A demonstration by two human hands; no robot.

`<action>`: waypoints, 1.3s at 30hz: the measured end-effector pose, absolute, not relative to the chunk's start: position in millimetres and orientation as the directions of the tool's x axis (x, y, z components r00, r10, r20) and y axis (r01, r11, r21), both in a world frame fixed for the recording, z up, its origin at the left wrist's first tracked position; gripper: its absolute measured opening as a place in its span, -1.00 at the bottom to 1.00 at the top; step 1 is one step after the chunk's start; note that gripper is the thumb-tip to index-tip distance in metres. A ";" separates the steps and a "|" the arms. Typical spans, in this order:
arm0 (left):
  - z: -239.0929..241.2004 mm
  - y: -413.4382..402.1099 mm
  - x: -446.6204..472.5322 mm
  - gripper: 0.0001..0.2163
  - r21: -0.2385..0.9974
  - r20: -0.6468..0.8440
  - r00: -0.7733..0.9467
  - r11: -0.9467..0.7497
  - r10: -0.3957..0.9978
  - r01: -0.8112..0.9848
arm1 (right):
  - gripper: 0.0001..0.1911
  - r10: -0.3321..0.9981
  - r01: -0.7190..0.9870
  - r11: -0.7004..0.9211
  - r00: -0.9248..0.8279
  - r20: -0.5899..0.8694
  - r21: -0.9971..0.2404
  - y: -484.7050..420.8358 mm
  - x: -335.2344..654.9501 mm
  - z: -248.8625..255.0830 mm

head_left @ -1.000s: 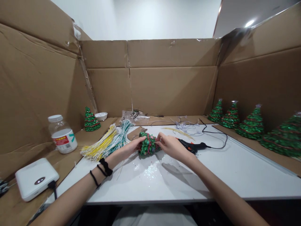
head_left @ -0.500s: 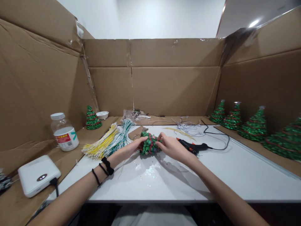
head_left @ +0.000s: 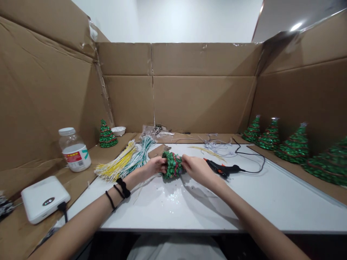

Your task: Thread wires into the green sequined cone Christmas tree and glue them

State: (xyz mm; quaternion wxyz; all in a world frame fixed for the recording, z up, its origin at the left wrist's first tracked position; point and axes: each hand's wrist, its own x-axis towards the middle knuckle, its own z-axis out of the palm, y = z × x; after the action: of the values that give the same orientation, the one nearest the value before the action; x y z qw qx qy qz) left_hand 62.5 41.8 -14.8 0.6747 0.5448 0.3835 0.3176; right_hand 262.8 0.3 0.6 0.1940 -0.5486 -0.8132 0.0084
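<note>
Between my hands, above the middle of the white board [head_left: 244,206], a small green Christmas tree [head_left: 171,167] with red garland and glittery trim lies tilted on its side. My left hand [head_left: 155,166] is closed around its left end, with the fingertips partly hidden behind it. On the right end, my right hand [head_left: 193,167] pinches the tree between thumb and fingers. Right of that hand lies a black glue gun [head_left: 222,168] with an orange tip. Bundles of yellow stems [head_left: 118,165] and green-and-white stems [head_left: 141,153] lie left of the tree. Glitter is scattered on the board below.
Finished-looking trees [head_left: 294,143] stand along the right, and another tree [head_left: 106,135] stands at the back left. A plastic jar [head_left: 74,151], a white box [head_left: 45,198] and a small bowl [head_left: 118,131] sit on the left. Cardboard walls [head_left: 203,103] enclose the table; thin wires [head_left: 217,146] lie behind.
The tree has turned in my hands, showing more of its green left side. My left hand has shifted slightly left, toward the tree's end. The view has moved a little.
</note>
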 end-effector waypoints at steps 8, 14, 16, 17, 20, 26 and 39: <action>-28.7 42.8 77.4 -0.90 0.983 -0.081 0.397 0.007 0.914 0.184 | -0.85 0.861 0.835 0.488 -0.412 0.299 -0.255 2.1 271.0 1.1; -36.3 44.4 85.5 -0.98 0.993 -0.054 0.343 0.013 0.938 0.120 | -0.88 0.802 0.810 0.545 -0.428 0.417 -0.216 1.6 267.4 1.3; -34.2 43.7 84.7 -0.97 0.989 -0.032 0.353 -0.023 0.935 0.149 | -0.72 0.740 0.739 0.628 -0.471 0.480 -0.244 2.6 268.5 1.1; -32.9 43.4 84.1 -0.97 0.985 -0.020 0.360 -0.044 0.933 0.168 | -0.60 0.715 0.692 0.670 -0.507 0.482 -0.268 3.5 269.3 0.5; -29.8 43.8 81.3 -0.94 0.964 0.014 0.367 -0.111 0.930 0.243 | -0.41 0.695 0.601 0.718 -0.583 0.421 -0.352 6.9 272.0 -2.5; -17.0 45.3 69.8 -0.88 0.834 0.102 0.432 -0.314 0.896 0.454 | -0.43 0.712 0.573 0.702 -0.573 0.407 -0.423 8.5 274.4 -1.3; 10.2 51.2 37.2 -0.82 0.543 0.075 0.460 -0.424 0.885 0.725 | -0.46 0.736 0.551 0.672 -0.570 0.366 -0.494 12.4 276.2 -2.4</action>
State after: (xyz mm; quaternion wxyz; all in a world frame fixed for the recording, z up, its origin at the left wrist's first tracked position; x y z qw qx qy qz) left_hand 37.2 51.2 10.2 0.2237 0.8247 0.4879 0.1781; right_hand 276.2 12.4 -2.4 0.2801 -0.3696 -0.8704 0.1651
